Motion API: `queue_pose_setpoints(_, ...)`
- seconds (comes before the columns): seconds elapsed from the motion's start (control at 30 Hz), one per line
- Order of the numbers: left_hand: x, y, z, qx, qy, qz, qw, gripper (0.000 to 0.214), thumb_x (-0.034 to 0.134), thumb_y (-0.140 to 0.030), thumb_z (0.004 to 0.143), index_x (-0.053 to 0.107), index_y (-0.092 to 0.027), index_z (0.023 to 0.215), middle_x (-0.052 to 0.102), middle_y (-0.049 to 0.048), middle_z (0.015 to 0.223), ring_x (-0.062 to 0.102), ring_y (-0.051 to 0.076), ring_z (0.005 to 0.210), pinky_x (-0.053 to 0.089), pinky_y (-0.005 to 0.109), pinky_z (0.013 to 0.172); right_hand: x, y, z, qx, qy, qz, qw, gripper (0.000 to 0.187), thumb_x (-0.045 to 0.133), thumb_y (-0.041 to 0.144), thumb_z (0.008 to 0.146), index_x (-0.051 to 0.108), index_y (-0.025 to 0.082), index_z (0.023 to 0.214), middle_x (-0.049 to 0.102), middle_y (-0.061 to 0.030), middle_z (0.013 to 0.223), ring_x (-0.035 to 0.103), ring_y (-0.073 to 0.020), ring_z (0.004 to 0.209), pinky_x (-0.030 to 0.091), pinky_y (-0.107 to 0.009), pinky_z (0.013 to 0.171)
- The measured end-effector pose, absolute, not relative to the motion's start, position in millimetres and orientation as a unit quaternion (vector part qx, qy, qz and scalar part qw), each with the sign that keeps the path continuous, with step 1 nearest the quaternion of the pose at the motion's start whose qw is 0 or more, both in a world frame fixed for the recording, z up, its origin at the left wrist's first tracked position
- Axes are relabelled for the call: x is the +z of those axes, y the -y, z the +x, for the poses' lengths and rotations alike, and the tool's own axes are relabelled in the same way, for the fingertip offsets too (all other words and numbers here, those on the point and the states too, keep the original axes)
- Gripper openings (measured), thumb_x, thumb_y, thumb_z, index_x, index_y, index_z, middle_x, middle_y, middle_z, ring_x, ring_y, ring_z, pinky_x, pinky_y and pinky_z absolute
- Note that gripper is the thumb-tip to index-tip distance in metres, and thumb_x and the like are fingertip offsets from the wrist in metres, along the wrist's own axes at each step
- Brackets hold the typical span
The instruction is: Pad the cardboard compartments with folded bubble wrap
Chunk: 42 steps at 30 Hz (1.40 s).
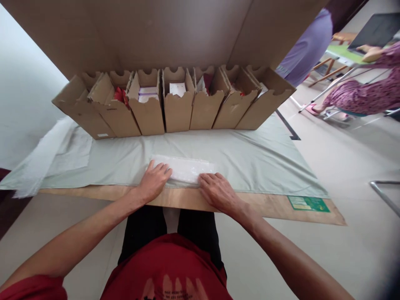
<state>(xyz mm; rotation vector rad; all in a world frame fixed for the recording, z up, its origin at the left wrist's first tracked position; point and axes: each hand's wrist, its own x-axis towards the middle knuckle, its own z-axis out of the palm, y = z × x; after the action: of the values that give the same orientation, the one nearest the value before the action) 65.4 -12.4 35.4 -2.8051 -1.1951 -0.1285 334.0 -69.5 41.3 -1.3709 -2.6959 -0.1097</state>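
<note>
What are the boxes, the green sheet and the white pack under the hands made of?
Boxes: brown cardboard, matte, with cut edges and folds. Sheet: pale green cloth, with soft creases. Pack: probably thin whitish plastic, faintly shiny and bumpy; hard to be sure.

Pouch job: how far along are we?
Early, it seems. Done: pouch lies flat on the cloth. In hand: left hand and right hand press its ends. Left: the bins hold their items; none lie out on the cloth.
</note>
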Motion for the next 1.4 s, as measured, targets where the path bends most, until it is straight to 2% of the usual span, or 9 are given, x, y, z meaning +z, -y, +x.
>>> queue_pose_setpoints(0.13,40,3,65,-0.084,0.373,-0.924,0.023,0.037,0.044,0.001,0.086,0.068,-0.017,0.108,0.074,0.0133,0.117,0.068,0.028,0.110,0.044,0.055,0.110,46,67,336,-0.028,0.870,-0.476,0.124,0.024,0.066,0.030,0.095,0.064,0.016,0.114,0.071,-0.0128,0.115,0.064,-0.0270,0.097,0.043,-0.040,0.083)
queue_pose_setpoints(0.33,51,-27,74,-0.179,0.309,-0.933,0.044,0.044,0.041,0.002,0.089,0.071,-0.019,0.114,0.075,0.0119,0.122,0.065,0.028,0.124,0.040,0.058,0.115,31,61,346,-0.081,0.837,-0.509,0.185,0.019,0.057,0.005,0.088,0.066,0.020,0.097,0.074,-0.0053,0.096,0.062,-0.0214,0.083,0.038,-0.036,0.078)
queue_pose_setpoints(0.47,61,-64,90,-0.253,0.295,-0.921,0.031,0.040,0.041,-0.005,0.097,0.073,-0.021,0.115,0.072,0.0092,0.132,0.049,0.028,0.144,0.031,0.062,0.122,44,69,342,-0.156,0.803,-0.519,0.250,0.022,0.050,0.007,0.095,0.066,0.020,0.099,0.073,-0.0050,0.093,0.059,-0.0198,0.078,0.037,-0.036,0.077)
queue_pose_setpoints(0.67,32,-94,94,-0.229,0.365,-0.902,-0.022,0.042,0.044,-0.005,0.093,0.075,-0.023,0.115,0.058,0.0091,0.152,0.037,0.030,0.152,0.030,0.064,0.123,46,90,292,-0.117,0.841,-0.482,0.214,0.020,0.050,0.010,0.098,0.066,0.020,0.104,0.070,-0.0063,0.092,0.055,-0.0214,0.081,0.035,-0.038,0.079)
queue_pose_setpoints(0.8,17,-50,62,-0.188,0.414,-0.890,-0.041,0.057,0.046,0.000,0.083,0.067,-0.018,0.132,0.048,0.0157,0.158,0.034,0.033,0.154,0.032,0.062,0.122,27,91,265,-0.075,0.856,-0.475,0.190,0.017,0.056,0.006,0.089,0.064,0.020,0.094,0.066,-0.0055,0.086,0.052,-0.0224,0.079,0.032,-0.038,0.075)
queue_pose_setpoints(0.93,32,16,38,-0.179,0.325,-0.927,-0.045,0.066,0.051,-0.002,0.081,0.055,-0.020,0.145,0.040,0.0138,0.164,0.027,0.031,0.157,0.029,0.057,0.126,25,85,255,-0.047,0.853,-0.485,0.187,0.017,0.059,0.004,0.083,0.064,0.019,0.091,0.066,-0.0054,0.085,0.054,-0.0219,0.079,0.031,-0.037,0.075)
queue_pose_setpoints(1.17,16,38,47,-0.242,0.287,-0.920,-0.109,0.034,0.052,-0.010,0.093,0.069,-0.017,0.122,0.074,0.0126,0.127,0.063,0.027,0.130,0.051,0.049,0.110,42,86,259,0.072,0.854,-0.475,0.202,0.027,0.062,0.012,0.085,0.064,0.021,0.111,0.074,-0.0068,0.101,0.063,-0.0245,0.093,0.039,-0.039,0.085)
queue_pose_setpoints(1.3,1,32,47,-0.328,0.289,-0.881,-0.179,0.030,0.051,-0.009,0.093,0.072,-0.017,0.112,0.078,0.0111,0.117,0.069,0.024,0.122,0.056,0.045,0.103,40,94,288,0.131,0.839,-0.463,0.254,0.048,0.063,0.021,0.089,0.054,0.021,0.136,0.069,-0.0119,0.128,0.063,-0.0283,0.115,0.045,-0.045,0.098)
queue_pose_setpoints(1.4,-1,32,46,-0.360,0.295,-0.856,-0.225,0.025,0.054,-0.012,0.093,0.073,-0.017,0.108,0.079,0.0114,0.113,0.071,0.024,0.119,0.056,0.043,0.101,26,88,303,0.176,0.818,-0.473,0.276,0.050,0.057,0.017,0.088,0.055,0.023,0.137,0.069,-0.0104,0.130,0.065,-0.0261,0.115,0.050,-0.042,0.096)
